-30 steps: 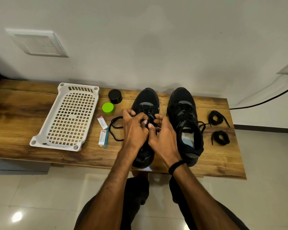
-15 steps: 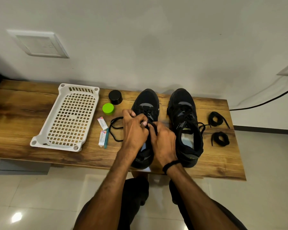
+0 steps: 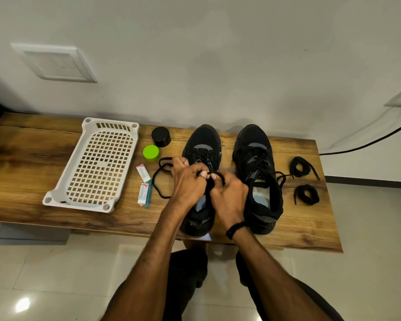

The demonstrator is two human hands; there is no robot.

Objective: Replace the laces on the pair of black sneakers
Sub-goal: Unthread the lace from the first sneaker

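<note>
Two black sneakers stand side by side on a wooden bench [image 3: 33, 158], toes toward the wall. Over the tongue of the left sneaker [image 3: 203, 142] my left hand [image 3: 188, 184] and my right hand [image 3: 229, 193] meet, each pinching part of that shoe's black lace [image 3: 159, 179]. The lace's free end loops out on the wood to the left. The right sneaker [image 3: 257, 158] is laced, with lace ends trailing to its right. Two coiled black laces lie right of it, one farther back [image 3: 299, 166], one nearer [image 3: 307, 194].
A white perforated plastic tray [image 3: 97, 165] lies on the bench's left half. Between it and the shoes sit a black cap [image 3: 161, 136], a green lid [image 3: 151, 153], two small white packets [image 3: 143, 171] and a teal stick [image 3: 148, 193]. A black cable [image 3: 368, 144] runs along the wall at right.
My right hand has moved left and up to meet my left hand over the left sneaker's tongue. The lace now runs between the fingertips of both hands.
</note>
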